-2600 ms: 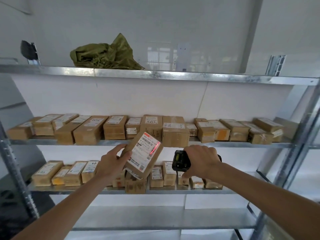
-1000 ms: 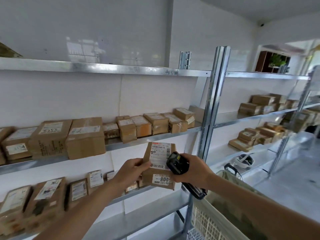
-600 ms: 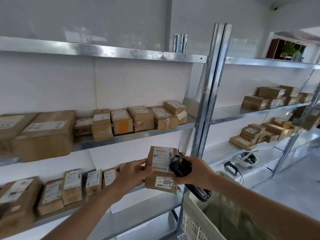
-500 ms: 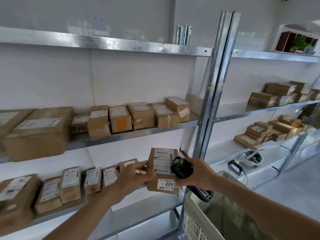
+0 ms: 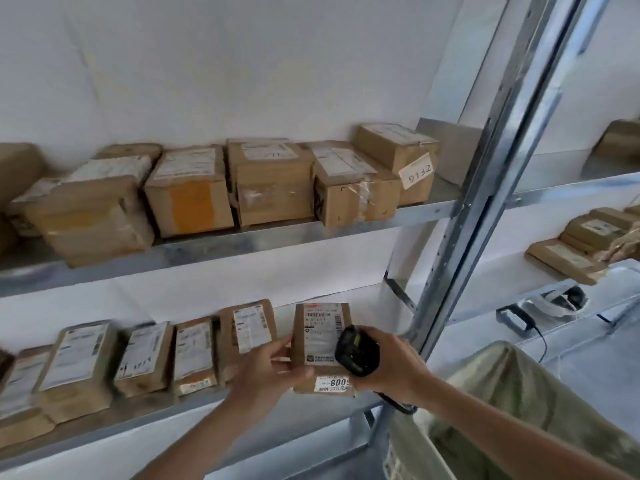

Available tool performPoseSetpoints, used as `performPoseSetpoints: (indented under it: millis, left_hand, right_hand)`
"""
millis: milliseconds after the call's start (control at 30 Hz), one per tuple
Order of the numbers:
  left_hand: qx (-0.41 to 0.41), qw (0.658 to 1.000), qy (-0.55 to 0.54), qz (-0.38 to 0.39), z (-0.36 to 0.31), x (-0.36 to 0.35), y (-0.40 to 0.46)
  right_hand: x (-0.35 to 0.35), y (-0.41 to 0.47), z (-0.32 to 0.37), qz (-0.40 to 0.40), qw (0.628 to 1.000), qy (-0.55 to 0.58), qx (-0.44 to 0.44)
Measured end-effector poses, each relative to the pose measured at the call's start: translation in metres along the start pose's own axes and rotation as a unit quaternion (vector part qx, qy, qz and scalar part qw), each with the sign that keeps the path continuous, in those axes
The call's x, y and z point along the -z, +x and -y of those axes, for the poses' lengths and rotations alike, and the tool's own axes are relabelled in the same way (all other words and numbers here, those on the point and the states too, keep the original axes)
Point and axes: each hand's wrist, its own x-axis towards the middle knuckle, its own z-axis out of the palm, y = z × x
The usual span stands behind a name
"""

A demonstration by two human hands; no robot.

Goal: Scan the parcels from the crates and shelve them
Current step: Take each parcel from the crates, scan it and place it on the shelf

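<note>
From the head camera, both forearms reached up and forward toward the shelving. The left hand [image 5: 268, 370] curled its fingers and thumb around the left edge of an upright brown parcel [image 5: 320, 337], its label facing the camera. The right hand [image 5: 388, 367] gripped a black scanner [image 5: 356, 351] against the parcel's right side. Just left of the left hand, 4 labelled parcels [image 5: 194, 353] stood on the lower shelf [image 5: 138, 415]; the held parcel sat at that row's right end.
</note>
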Motion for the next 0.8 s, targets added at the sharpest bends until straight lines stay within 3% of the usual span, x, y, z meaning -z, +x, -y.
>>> performPoseSetpoints:
  millis: [367, 800]
  left_hand:
    - [0.017, 0.996, 0.074, -0.041, 0.096, -0.035, 0.077]
    - [0.025, 0.984, 0.121, -0.128, 0.096, -0.042, 0.115]
  right_hand:
    - [-0.074, 0.099, -0.087, 0.015, 1.0, -0.017, 0.015]
    - [-0.06, 0.167, -0.092, 0.043, 0.997, -0.03, 0.055]
